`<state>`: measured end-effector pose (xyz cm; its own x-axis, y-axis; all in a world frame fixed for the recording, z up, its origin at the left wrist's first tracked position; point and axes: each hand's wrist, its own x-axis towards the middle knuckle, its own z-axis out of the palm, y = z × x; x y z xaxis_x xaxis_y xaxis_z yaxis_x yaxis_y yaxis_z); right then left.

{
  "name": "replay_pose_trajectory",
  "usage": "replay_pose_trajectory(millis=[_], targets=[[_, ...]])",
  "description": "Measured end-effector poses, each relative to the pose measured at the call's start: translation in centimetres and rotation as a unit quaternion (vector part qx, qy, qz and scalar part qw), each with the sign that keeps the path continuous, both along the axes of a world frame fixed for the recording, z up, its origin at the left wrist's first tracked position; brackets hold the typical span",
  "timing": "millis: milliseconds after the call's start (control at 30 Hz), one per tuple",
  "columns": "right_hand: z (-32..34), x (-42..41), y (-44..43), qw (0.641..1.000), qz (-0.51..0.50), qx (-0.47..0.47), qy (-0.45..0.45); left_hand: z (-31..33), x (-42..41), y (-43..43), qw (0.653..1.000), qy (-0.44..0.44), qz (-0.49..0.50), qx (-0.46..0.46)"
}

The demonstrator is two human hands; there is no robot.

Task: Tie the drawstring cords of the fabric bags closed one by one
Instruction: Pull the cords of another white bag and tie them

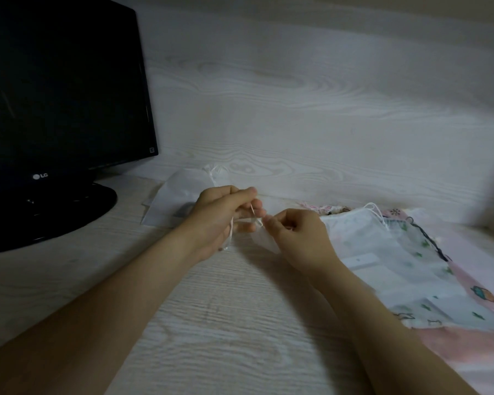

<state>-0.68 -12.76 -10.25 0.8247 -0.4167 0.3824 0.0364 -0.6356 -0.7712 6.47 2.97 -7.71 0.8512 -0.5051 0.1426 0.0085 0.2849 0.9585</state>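
R hand (298, 238) on cord (252, 213), bag (264, 241) half-hidden

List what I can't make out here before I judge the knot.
Head view only.
1. Cord: any knot is too small, blurred, covered by fingers of the left hand and right hand.
2. Held bag: mostly hidden under the right hand.
3. Bag pile: overlapping, cut off by the right edge; count unclear.

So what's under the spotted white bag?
Pink bags stick out from under the spotted bag. It covers the rest, so how many lie beneath cannot be seen.
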Motion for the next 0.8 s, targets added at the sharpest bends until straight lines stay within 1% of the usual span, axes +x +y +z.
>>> replay_pose_trajectory(millis=[100, 167, 300, 400, 467, 633, 733, 800], targets=[[-0.2, 0.0, -0.1, 0.995, -0.001, -0.094, -0.013, -0.1, 0.0, 0.2, 0.997, -0.039, -0.018, 0.064], [-0.4, 0.0, 0.1, 0.991, -0.002, -0.127, -0.036, -0.1, 0.1, 0.3, 0.990, -0.075, -0.010, 0.122], [-0.2, -0.2, 0.6, 0.990, 0.016, -0.106, -0.092, -0.3, 0.0, 0.2, 0.975, -0.116, -0.009, 0.191], [0.1, -0.4, 0.9, 0.990, 0.071, -0.061, -0.106, -0.3, -0.4, 0.0, 0.964, -0.135, -0.003, 0.228], [0.2, -0.4, 1.0, 0.989, 0.089, -0.050, -0.109, -0.3, -0.5, 0.0, 0.964, -0.139, -0.006, 0.227], [0.5, -0.7, 0.8, 0.987, 0.094, -0.057, -0.118, -0.5, -0.4, 0.2, 0.957, -0.168, -0.041, 0.231], [0.7, -0.9, 0.5, 0.987, 0.103, -0.054, -0.107, -0.6, -0.4, 0.2, 0.946, -0.202, -0.033, 0.250], [0.7, -0.8, 0.2, 0.989, 0.106, -0.039, -0.096, -0.6, -0.4, 0.3, 0.944, -0.208, -0.030, 0.254]])
